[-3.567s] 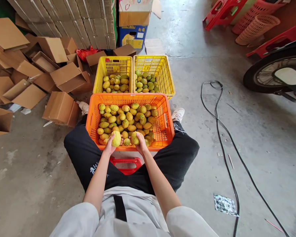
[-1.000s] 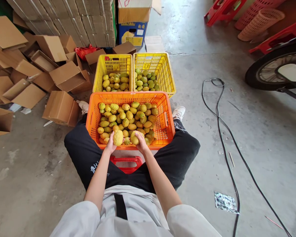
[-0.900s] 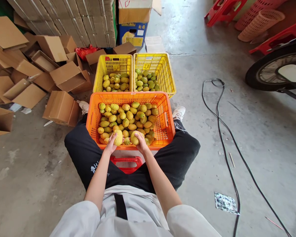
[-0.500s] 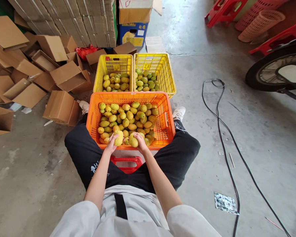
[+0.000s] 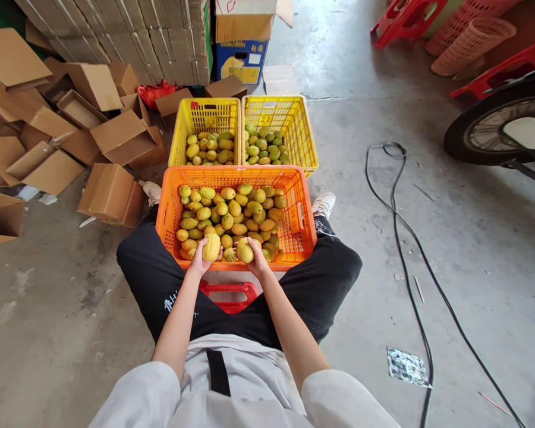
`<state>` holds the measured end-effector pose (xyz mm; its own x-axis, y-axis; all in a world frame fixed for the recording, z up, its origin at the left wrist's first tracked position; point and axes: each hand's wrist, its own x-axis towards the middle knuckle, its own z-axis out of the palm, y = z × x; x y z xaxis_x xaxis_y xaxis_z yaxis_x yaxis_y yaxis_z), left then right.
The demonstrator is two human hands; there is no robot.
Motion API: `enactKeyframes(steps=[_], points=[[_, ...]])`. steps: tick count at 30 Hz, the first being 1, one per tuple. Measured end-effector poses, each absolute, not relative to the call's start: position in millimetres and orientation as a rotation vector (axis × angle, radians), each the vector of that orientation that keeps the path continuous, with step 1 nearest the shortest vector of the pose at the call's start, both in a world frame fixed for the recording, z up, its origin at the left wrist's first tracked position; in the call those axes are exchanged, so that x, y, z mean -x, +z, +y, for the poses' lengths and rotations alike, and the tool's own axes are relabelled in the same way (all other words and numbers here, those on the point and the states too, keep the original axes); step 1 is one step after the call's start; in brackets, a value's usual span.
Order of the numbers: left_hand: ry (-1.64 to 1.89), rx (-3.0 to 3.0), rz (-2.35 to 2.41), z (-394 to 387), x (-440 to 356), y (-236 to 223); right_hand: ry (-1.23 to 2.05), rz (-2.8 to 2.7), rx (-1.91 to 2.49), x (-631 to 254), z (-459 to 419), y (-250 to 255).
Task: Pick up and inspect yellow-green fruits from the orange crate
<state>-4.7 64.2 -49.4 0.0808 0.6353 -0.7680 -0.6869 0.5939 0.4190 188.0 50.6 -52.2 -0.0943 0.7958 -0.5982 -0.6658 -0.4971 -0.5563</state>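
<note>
My left hand is closed round a yellow oval fruit, thumb along its side. In my right hand sits a second yellow fruit, rounder in outline, gripped by the thumb and fingers. Both are held apart from each other, above the near edge of an orange plastic crate. Many loose fruits, yellow, green and orange-tinted, some wrinkled, lie in this crate between my knees. My fingers are partly hidden by the held fruits.
Beyond the orange crate stand two yellow crates, the left one and the right one, both with fruit inside. Brown cardboard boxes pile up at left. A black cable and a motorbike wheel are at right.
The two fruits in my hands have moved slightly apart and turned a little in my grasp. The crates and the loose fruits look the same.
</note>
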Motion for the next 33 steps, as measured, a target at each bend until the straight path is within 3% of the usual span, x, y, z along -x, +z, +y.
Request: enactKeyframes(steps=[11, 33], points=[[1.048, -0.153, 1.041, 53.2, 3.8, -56.2, 1.665, -0.152, 1.131, -187.0, 50.9, -54.3], [0.937, 0.139, 1.006, 64.4, 4.8, -50.0, 1.845, -0.018, 1.09, -191.8, 56.9, -63.4]])
